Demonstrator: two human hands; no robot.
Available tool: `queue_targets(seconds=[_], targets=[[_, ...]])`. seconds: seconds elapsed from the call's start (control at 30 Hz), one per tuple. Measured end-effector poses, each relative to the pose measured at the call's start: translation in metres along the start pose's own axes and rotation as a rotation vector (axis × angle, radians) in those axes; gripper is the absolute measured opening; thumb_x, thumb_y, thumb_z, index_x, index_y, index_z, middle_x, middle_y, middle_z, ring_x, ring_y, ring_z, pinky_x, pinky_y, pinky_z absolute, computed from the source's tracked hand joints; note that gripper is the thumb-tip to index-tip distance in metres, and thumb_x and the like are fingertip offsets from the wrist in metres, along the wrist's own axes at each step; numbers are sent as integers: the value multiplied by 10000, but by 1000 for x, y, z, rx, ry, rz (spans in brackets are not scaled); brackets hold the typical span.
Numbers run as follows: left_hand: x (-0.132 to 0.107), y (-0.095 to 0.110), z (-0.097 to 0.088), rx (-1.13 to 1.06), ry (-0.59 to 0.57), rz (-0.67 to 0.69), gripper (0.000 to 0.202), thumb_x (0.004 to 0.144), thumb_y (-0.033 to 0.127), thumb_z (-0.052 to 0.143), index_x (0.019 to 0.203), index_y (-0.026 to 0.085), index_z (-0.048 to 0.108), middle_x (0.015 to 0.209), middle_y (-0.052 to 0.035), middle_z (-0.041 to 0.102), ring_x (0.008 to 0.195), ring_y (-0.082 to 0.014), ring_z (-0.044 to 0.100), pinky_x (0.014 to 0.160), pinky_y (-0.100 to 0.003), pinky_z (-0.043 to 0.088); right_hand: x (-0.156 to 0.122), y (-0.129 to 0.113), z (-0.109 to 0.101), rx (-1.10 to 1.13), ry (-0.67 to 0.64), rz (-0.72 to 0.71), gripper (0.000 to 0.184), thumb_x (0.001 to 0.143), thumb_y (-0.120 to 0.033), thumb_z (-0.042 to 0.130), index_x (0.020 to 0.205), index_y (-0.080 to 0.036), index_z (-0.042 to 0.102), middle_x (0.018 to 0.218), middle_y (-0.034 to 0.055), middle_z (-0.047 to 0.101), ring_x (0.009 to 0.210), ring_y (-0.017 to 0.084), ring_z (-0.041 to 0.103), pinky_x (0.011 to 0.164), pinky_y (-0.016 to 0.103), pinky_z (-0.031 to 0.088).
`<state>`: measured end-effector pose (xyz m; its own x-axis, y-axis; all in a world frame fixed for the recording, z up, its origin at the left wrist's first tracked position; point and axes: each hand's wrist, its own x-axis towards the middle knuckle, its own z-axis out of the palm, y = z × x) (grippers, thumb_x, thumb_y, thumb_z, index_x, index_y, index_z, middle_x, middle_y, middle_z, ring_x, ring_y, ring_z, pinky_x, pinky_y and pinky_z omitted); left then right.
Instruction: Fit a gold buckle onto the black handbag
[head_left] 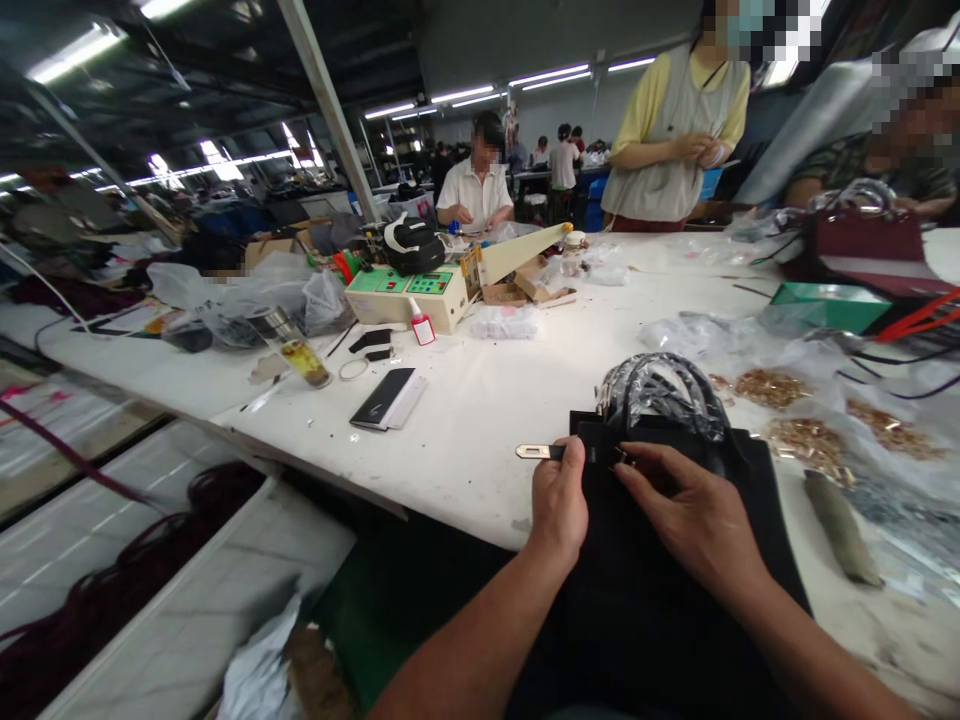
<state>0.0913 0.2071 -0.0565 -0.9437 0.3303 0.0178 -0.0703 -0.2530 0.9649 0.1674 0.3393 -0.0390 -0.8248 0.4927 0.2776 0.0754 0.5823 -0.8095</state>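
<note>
A black handbag [652, 560] lies at the near edge of the white table [480, 420], its wrapped handles [660, 390] pointing away from me. My left hand [559, 500] is closed on the bag's left strap, whose gold metal tip [531, 452] sticks out to the left. My right hand [690, 510] rests on the bag's front with its fingers pinched at a small gold fitting [621, 458] near the top edge.
Heaps of small gold hardware [772, 388] lie in plastic at the right. A black wallet [384, 398], a glass jar [304, 355], a green-panelled machine [409, 292] and a burgundy bag [862, 245] sit further off. Other people work across the table.
</note>
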Motion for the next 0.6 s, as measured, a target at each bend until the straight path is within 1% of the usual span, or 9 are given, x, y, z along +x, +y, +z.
queue_targets(seconds=[0.1,0.2,0.33,0.43,0.53,0.57,0.6], targets=[[-1,2,0,2,-14,30,443,1012,590,542,944,169,663,952,-38,669,944,-193,594,877,-275,457,1,-6,1,-32,3,-35,377,896,-532,690,1131,-246,760,908,23,751,770,203,713,672,306,525],[-3,3,1,7,-30,57,432,1034,564,513,965,167,668,969,-46,678,970,-199,603,907,-285,466,5,-13,3,-66,-8,-37,366,892,-511,675,1125,-239,751,866,12,746,722,196,705,661,310,517],[-7,1,3,25,-46,92,414,1058,525,486,1057,166,692,1046,-61,701,1043,-214,626,953,-300,469,11,-18,4,-141,-64,-46,334,894,-479,635,1090,-238,757,858,14,751,723,208,711,666,327,517],[-7,-2,3,90,-18,114,404,1063,510,483,1085,176,708,1062,-56,701,1042,-207,626,951,-295,463,13,-16,5,-178,-92,-88,331,907,-458,617,1106,-237,764,982,27,774,849,240,740,767,354,551],[-6,-3,2,99,-13,117,400,1064,508,482,1092,178,706,1076,-56,701,1041,-206,624,954,-296,461,10,-11,6,-132,-59,-131,337,937,-454,616,1143,-231,763,1135,41,766,998,252,740,893,354,562],[-6,-3,2,88,-20,112,403,1062,512,483,1095,176,704,1080,-58,702,1041,-206,623,955,-298,461,9,-9,6,-108,-41,-124,348,940,-466,627,1161,-233,760,1138,42,765,993,247,741,886,344,567],[-5,-2,2,72,-28,102,407,1060,518,486,1101,175,701,1086,-59,701,1039,-207,622,954,-300,462,8,-8,6,-87,-19,-102,367,934,-485,646,1181,-235,753,1105,41,770,956,240,746,847,331,575]])
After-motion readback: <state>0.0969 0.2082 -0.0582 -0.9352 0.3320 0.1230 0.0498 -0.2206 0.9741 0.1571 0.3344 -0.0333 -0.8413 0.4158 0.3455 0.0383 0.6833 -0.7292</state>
